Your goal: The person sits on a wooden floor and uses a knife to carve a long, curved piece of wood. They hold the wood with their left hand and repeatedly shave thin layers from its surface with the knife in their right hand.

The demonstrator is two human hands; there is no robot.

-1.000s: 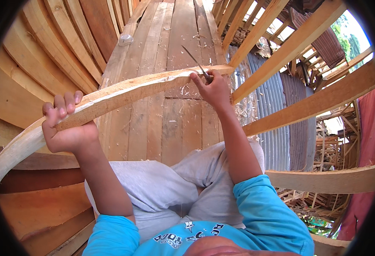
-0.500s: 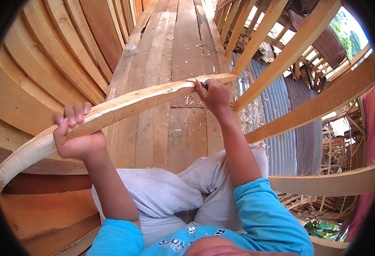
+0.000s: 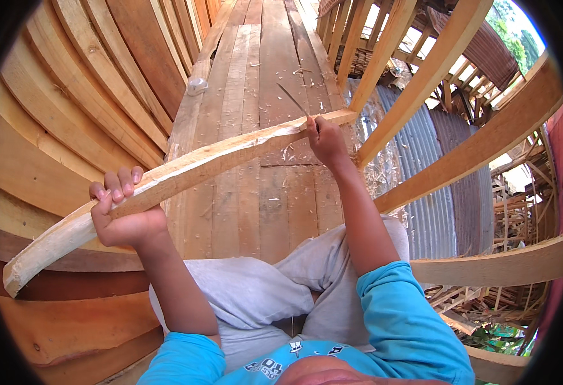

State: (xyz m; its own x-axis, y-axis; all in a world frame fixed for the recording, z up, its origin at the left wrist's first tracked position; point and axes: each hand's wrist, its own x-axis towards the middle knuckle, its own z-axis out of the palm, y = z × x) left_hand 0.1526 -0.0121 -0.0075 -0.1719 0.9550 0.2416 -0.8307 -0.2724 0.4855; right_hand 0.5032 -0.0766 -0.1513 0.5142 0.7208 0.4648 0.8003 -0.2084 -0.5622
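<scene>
A long pale wooden beam (image 3: 220, 160), bark-white along one edge, slants across in front of me from lower left to upper right. My left hand (image 3: 127, 215) is wrapped around it near its left end, fingers curled over the top. My right hand (image 3: 326, 141) is closed around the handle of a knife (image 3: 293, 99) close to the beam's far end. The thin dark blade points up and left, above the beam; the grip is mostly hidden in my fist.
Wood shavings lie scattered over the plank floor (image 3: 236, 212). A clear plastic container (image 3: 197, 86) stands by the left wall of upright boards (image 3: 89, 96). Open wooden slats (image 3: 422, 83) line the right side, with corrugated metal sheets (image 3: 422, 167) beyond them.
My right hand has moved slightly right and down, and the knife blade has swung up off the beam's surface. My left hand keeps its hold; the view has shifted a little.
</scene>
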